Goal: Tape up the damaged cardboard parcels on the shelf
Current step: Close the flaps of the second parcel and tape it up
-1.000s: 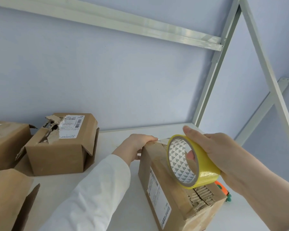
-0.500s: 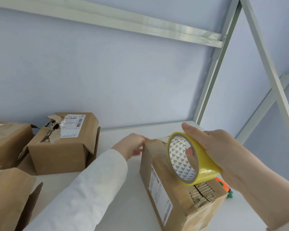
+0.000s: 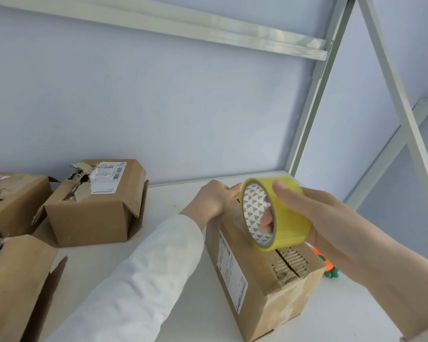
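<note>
Firstly, at the left edge of the frame sat a torn parcel (image 3: 13, 201) and, below it, an open-flapped parcel (image 3: 15, 287). Right of them stood a labelled parcel (image 3: 94, 206) with a ripped top, all on the white shelf (image 3: 178, 267). At centre the white-sleeved left hand (image 3: 213, 201) had its grip curled over the far top edge of the near parcel (image 3: 262, 287). Above that parcel's crushed top the right hand (image 3: 331, 218) held the yellow tape roll (image 3: 289, 218) in a full grip, fingers showing through its core. An orange-and-green object (image 3: 328, 267) lay just right of the near parcel.

Head view (close) facing shelf (image 3: 173, 287).
</note>
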`<state>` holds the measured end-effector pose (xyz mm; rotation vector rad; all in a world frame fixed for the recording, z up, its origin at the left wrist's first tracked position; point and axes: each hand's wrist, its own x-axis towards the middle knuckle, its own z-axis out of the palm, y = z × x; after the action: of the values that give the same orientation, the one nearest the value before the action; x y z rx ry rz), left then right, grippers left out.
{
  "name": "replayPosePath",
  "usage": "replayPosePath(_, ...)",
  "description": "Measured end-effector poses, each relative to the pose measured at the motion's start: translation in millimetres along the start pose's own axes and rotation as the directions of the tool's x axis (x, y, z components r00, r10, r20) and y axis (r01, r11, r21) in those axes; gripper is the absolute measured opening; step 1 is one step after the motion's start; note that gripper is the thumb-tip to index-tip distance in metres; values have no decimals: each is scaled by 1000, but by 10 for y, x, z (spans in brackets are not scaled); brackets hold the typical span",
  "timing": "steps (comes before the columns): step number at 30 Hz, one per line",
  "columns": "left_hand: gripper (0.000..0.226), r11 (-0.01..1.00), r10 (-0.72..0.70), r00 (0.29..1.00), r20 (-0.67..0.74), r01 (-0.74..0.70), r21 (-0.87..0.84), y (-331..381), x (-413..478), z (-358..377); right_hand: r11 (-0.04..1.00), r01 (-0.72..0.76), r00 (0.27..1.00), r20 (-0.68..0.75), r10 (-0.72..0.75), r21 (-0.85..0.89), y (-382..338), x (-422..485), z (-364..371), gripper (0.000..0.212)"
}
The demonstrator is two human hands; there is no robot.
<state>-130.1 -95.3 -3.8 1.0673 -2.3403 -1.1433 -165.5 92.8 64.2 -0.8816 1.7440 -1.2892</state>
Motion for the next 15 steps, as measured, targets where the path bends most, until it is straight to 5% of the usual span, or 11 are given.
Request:
replayPosePath(6,51,1000,8,1000,-1,-8,2,2,-32,-12,994,105,994,-39,-103,31,79,-111,-30,45)
replayPosePath(15,52,998,34,999,15,-33,-60,-63,37,13,997,10,998,-63,-15,-70,-61,-328,-98,45)
